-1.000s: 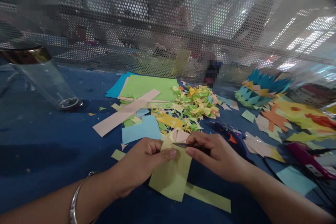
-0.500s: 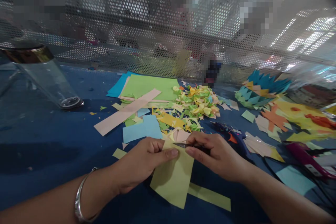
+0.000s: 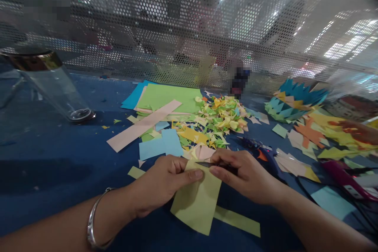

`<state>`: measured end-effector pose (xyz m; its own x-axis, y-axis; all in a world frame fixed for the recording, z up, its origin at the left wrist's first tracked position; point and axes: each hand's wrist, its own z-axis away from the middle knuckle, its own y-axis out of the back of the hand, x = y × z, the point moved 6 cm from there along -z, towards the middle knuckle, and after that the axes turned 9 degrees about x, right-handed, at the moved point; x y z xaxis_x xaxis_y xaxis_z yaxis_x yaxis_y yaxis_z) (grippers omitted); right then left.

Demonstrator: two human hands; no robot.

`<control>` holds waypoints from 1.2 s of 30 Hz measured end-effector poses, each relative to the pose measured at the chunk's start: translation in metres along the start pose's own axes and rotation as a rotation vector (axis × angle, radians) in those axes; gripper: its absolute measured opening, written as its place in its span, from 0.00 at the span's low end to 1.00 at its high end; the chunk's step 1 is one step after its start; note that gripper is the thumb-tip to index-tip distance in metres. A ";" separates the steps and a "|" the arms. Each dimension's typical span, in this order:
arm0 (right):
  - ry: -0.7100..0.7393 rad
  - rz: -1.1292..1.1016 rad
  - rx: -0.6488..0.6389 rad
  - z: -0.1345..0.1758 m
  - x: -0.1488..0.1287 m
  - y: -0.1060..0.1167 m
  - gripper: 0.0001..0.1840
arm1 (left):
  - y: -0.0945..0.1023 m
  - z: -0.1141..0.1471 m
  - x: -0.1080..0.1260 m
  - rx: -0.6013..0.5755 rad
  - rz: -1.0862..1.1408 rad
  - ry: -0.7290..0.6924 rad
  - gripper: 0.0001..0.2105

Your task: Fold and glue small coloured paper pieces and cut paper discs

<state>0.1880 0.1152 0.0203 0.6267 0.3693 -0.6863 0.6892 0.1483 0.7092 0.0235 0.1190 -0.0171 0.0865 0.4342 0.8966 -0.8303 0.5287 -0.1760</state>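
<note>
My left hand point(image 3: 169, 181) pinches the upper left of a pale yellow-green paper piece point(image 3: 197, 204), thumb on top and fingers behind. My right hand point(image 3: 240, 173) grips a dark tool with a thin pointed tip point(image 3: 203, 163); its handle is hidden in my fingers, so its exact kind is unclear. The tip points left and lies against the paper's top edge, close to my left thumb. Partly under the paper, a narrow yellow-green strip point(image 3: 239, 221) lies on the blue table point(image 3: 53, 204).
Beyond my hands lie light blue paper point(image 3: 161, 145), a pink strip point(image 3: 144, 126), green sheets point(image 3: 174, 96) and a heap of curled scraps point(image 3: 226, 114). A glass jar point(image 3: 59, 90) stands left. Rightward are a glue gun point(image 3: 265, 155), a spiky paper piece point(image 3: 295, 104) and a magenta device point(image 3: 345, 179).
The paper has shifted slightly right with my left hand. My right hand and the tool have barely moved. A blurred brownish shape, possibly another person's hand, now shows at the right edge.
</note>
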 end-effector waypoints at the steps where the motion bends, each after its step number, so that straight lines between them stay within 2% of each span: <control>1: 0.002 -0.001 0.000 0.000 0.000 0.000 0.18 | 0.000 0.000 0.000 0.005 -0.016 -0.004 0.17; 9: 0.030 -0.001 -0.005 0.001 -0.002 -0.002 0.17 | -0.001 0.002 -0.001 -0.006 -0.052 0.009 0.17; 16: -0.003 -0.007 -0.020 0.001 0.004 0.001 0.15 | -0.001 0.002 -0.004 -0.057 0.097 0.051 0.18; 20: -0.008 0.007 -0.019 0.002 0.005 0.004 0.16 | 0.000 0.003 -0.005 -0.075 0.109 0.045 0.20; 28: 0.000 -0.039 -0.033 0.002 0.004 0.004 0.15 | -0.001 0.004 0.001 -0.037 -0.165 -0.023 0.22; 32: 0.041 -0.038 -0.042 0.002 0.000 0.002 0.13 | -0.001 0.003 0.007 0.023 -0.281 -0.085 0.22; 36: 0.045 -0.055 -0.056 0.002 -0.003 -0.001 0.14 | -0.007 0.004 0.003 -0.068 -0.235 -0.086 0.24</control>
<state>0.1859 0.1126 0.0211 0.5709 0.3998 -0.7171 0.6998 0.2198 0.6796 0.0277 0.1135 -0.0113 0.2235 0.2317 0.9468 -0.7537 0.6570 0.0171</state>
